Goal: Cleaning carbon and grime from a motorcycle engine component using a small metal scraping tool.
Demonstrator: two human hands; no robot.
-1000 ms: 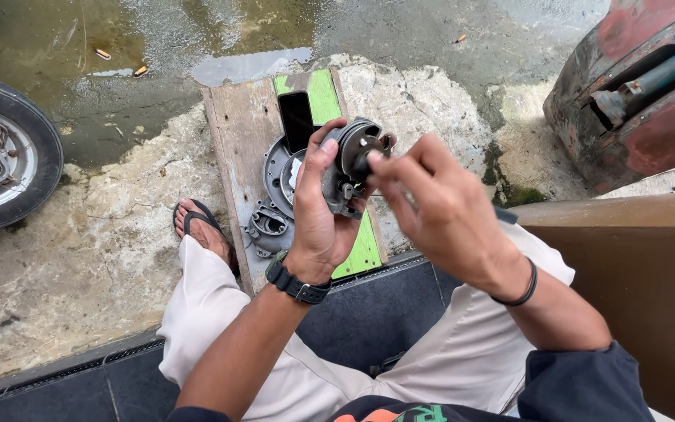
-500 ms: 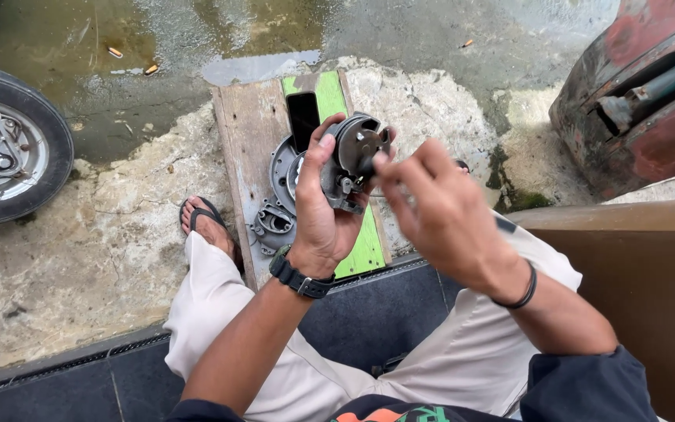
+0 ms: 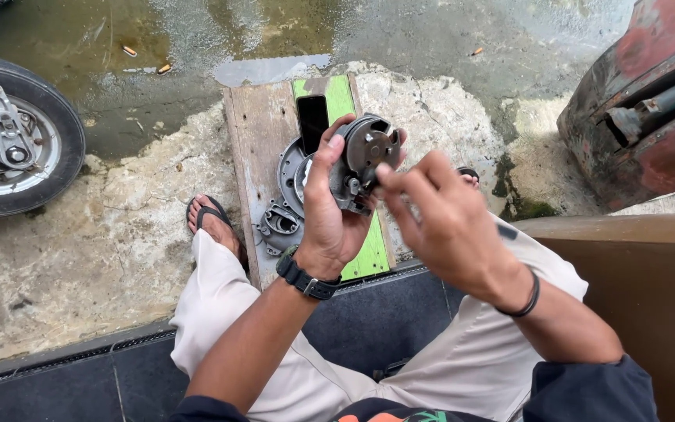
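Your left hand [image 3: 330,211] grips round metal engine part [image 3: 361,160], fingers wrapped around it, held above wooden plank [image 3: 255,148]. Your right hand [image 3: 443,223] touches part's face, fingertips pinched together. Dark phone [image 3: 312,121] and grey metal cover [image 3: 287,195] lie on plank. Wheel [image 3: 17,133] at left.

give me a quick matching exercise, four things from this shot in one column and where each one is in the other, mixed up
Things:
1. metal part
2. phone
3. wheel
4. watch

Places:
a. far left, on the ground
b. on the left wrist
c. in the left hand
d. lying on the plank

Pairs: 1-c, 2-d, 3-a, 4-b
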